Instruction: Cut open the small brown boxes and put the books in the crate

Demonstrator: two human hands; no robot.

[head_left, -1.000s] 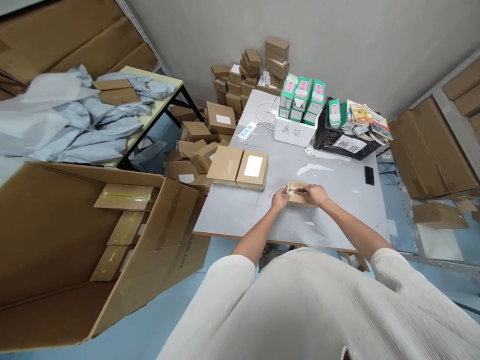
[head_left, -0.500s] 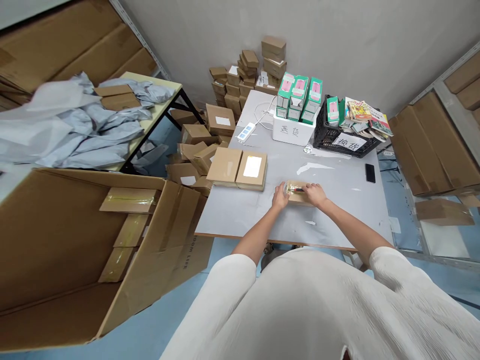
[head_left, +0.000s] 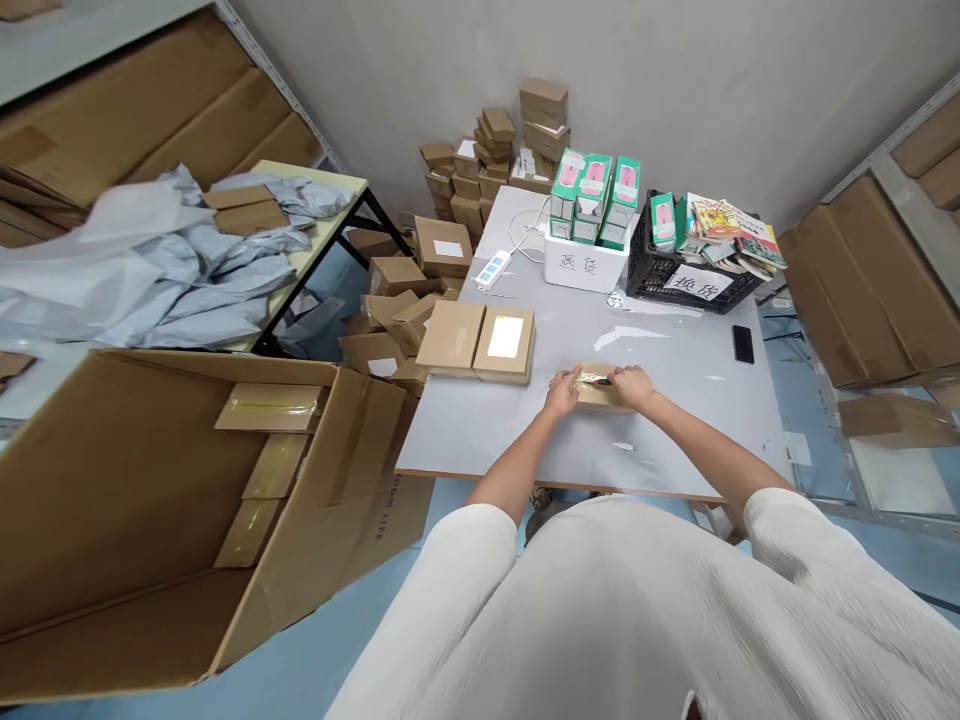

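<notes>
A small cardboard box (head_left: 604, 398) with shiny tape across its top lies on the grey table (head_left: 465, 425). My left hand (head_left: 562, 393) grips the box's left end, fingers bent around the edge and the tape. In my right hand (head_left: 632, 386) is a slim red-and-black utility knife (head_left: 601, 381), closed in the fingers, its tip pointing left over the taped top. The blade itself is too small to make out. To the left of my hands sit two flat cardboard boxes side by side, the right box (head_left: 505, 343) bearing a white label.
A white bin (head_left: 583, 265) of green boxes and a black crate (head_left: 682, 275) with books stand at the table's back. A phone (head_left: 743, 344) and power strip (head_left: 493, 270) lie there too. At left, a large open carton (head_left: 352, 465) holds several small boxes.
The view has shifted slightly. My left hand stays on the box's left end, and the utility knife remains in my right hand over the tape, with barely any movement.
</notes>
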